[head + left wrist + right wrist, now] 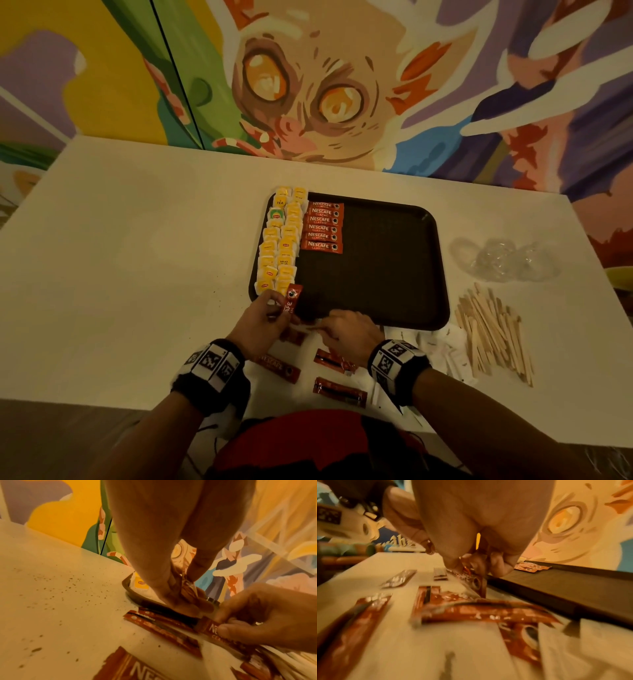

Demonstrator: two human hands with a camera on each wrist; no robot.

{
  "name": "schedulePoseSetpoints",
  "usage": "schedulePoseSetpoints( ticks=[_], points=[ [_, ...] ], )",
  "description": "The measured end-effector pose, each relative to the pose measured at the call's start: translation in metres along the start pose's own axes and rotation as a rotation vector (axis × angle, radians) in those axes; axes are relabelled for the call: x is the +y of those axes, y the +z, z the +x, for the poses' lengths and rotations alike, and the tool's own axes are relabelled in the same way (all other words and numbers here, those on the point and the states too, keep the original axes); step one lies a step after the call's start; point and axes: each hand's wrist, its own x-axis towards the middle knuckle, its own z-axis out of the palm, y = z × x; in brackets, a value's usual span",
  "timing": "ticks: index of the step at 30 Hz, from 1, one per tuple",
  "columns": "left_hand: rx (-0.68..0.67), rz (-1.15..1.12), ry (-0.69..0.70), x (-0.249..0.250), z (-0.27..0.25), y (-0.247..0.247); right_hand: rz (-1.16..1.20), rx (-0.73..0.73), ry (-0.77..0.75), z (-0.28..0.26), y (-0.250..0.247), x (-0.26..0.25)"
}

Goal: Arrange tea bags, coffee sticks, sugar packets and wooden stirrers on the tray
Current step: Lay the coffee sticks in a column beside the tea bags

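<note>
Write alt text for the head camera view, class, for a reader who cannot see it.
The left hand holds a red coffee stick at the near left corner of a dark tray, while the right hand pinches another just off its near edge. Tea bags and a row of coffee sticks fill the tray's left side; wooden stirrers lie on the table.

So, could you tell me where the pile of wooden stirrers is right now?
In the head view the wooden stirrers lie on the white table, right of the dark tray, just below the crumpled clear plastic.
</note>
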Motion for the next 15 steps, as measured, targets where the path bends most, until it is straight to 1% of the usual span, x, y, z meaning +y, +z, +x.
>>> schedulePoseSetpoints(
  ticks=[2,4,7,10,13,15],
  points=[
    [0.017,-0.011,-0.005,0.004,0.001,-0.001,0.117,0.077,0.012,0.001,0.000,0.000],
    [0.055,-0.008,0.005,0.008,0.002,-0.002,0.318,0.185,0.064,0.001,-0.002,-0.002],
    [0.054,-0.113,-0.044,0.014,0.006,-0.004,0.626,0.315,0.151,0.003,-0.012,-0.005],
    [0.038,-0.146,-0.066,0.019,0.010,-0.004,0.942,0.330,0.189,0.005,-0.026,-0.007],
    [0.009,-0.089,0.010,0.028,0.009,0.001,1.136,0.336,0.212,0.008,-0.039,-0.008],
    [-0.022,-0.007,0.070,0.031,0.010,0.005,1.269,0.356,0.214,0.011,-0.043,-0.010]
  ],
)
